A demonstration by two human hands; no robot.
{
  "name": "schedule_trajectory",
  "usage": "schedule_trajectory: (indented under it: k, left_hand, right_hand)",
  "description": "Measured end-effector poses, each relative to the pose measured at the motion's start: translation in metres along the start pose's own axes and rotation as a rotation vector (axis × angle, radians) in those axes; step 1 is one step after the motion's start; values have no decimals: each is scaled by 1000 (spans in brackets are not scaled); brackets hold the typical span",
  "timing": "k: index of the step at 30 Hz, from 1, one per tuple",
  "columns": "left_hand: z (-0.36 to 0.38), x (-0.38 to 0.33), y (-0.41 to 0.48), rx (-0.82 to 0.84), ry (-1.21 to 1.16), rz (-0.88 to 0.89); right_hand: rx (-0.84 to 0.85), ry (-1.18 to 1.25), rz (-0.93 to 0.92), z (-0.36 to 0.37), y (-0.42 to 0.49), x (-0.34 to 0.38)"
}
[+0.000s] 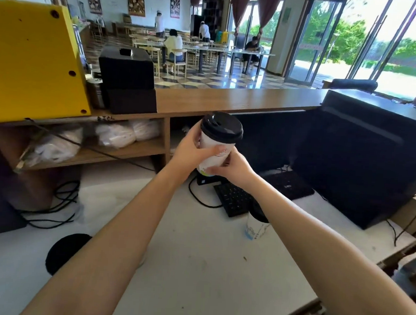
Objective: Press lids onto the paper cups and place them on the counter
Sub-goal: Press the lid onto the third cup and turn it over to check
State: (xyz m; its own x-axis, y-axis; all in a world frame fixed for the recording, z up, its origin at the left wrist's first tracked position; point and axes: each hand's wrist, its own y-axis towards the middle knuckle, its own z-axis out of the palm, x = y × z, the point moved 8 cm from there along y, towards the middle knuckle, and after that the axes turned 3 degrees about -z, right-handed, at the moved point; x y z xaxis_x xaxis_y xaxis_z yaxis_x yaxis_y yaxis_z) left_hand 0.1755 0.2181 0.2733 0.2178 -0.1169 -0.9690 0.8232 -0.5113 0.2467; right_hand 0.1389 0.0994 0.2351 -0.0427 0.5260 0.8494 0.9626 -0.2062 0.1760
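Observation:
A white paper cup (213, 146) with a black lid (221, 127) on top is held up in the air below the wooden counter (230, 100). My left hand (190, 153) wraps its left side and my right hand (233, 168) grips its lower right. A second lidded paper cup (255, 229) stands on the white worktop (195, 266), partly hidden behind my right forearm. A black round lid (66, 252) lies on the worktop at the left, under my left forearm.
A yellow machine (32, 59) and a black box (128, 77) stand on the counter's left. A large black monitor (363, 152) fills the right, with a keyboard (233, 199) and cables in front. Shelves with plastic bags (113, 134) sit under the counter. People sit at tables beyond.

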Motion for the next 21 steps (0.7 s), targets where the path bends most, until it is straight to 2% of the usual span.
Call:
schedule_trajectory:
  k: [6, 9, 12, 15, 21]
  left_hand:
    - [-9, 63, -48, -236, 126, -133]
    - [-10, 95, -71, -292, 160, -240]
    - [-13, 128, -95, -356, 186, -349]
    - [-20, 162, -118, -400, 186, -389]
    - [-36, 216, -143, -458, 195, -470]
  right_hand:
    - [-44, 93, 9, 61, -29, -41]
    - [17, 141, 14, 93, -43, -74]
    - [93, 56, 49, 125, -53, -112]
    - [154, -3, 50, 150, -63, -136]
    - [292, 83, 126, 189, -76, -165]
